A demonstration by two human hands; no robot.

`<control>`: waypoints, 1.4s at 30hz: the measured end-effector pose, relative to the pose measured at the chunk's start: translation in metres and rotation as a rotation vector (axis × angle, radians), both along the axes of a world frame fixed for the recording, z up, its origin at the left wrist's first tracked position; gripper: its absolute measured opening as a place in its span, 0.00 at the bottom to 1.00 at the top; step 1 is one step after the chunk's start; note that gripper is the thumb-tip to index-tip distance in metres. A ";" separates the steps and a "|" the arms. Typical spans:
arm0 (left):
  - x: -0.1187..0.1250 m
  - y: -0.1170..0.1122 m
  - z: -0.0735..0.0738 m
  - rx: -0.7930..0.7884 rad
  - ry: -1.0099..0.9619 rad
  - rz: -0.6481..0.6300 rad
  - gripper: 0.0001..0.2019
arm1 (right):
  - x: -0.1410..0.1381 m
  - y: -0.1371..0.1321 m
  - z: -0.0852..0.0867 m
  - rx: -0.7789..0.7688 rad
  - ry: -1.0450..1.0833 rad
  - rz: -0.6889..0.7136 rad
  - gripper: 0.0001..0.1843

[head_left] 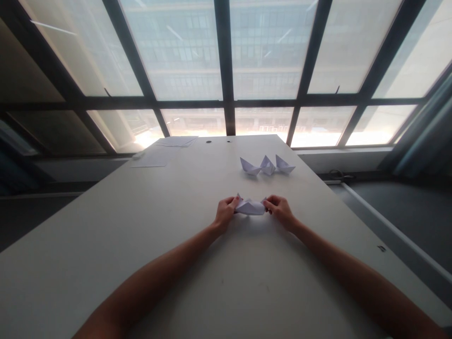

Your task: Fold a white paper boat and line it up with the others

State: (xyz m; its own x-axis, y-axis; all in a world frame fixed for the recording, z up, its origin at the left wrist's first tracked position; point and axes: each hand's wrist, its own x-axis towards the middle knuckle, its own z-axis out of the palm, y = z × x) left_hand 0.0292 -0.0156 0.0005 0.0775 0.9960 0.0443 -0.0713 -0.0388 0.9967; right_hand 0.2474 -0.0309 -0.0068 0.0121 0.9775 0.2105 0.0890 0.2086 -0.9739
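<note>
A white folded paper boat (251, 207) is held between my two hands, just above the table. My left hand (226, 212) pinches its left end between thumb and fingers. At the opposite end, my right hand (278, 209) grips the right tip the same way. The boat's middle has a small raised peak, and its near side bulges toward me. Beyond my hands stand three finished-looking paper boats in a row: a left one (250, 167), a middle one (267, 165) and a right one (284, 165).
The long white table (158, 226) runs away from me toward large framed windows. Flat paper sheets (151, 157) lie at its far left. Two small dark spots mark the far edge. A blue curtain (420, 127) hangs at the right.
</note>
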 end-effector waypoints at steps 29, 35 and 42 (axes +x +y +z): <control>0.000 0.003 -0.005 -0.055 -0.255 -0.327 0.30 | -0.013 -0.014 0.002 0.104 -0.378 0.212 0.16; 0.005 -0.005 -0.005 -0.065 -0.106 -0.338 0.20 | -0.018 -0.021 0.004 0.091 -0.355 0.290 0.24; -0.003 0.007 0.001 -0.154 -0.344 -0.164 0.20 | -0.017 -0.023 0.010 0.032 -0.432 0.437 0.23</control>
State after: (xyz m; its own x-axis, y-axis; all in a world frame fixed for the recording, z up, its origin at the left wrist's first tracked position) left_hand 0.0264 -0.0083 0.0019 0.2421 0.9687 -0.0538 -0.3938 0.1488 0.9071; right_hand 0.2307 -0.0535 0.0028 -0.4811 0.8661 0.1359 0.3744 0.3431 -0.8615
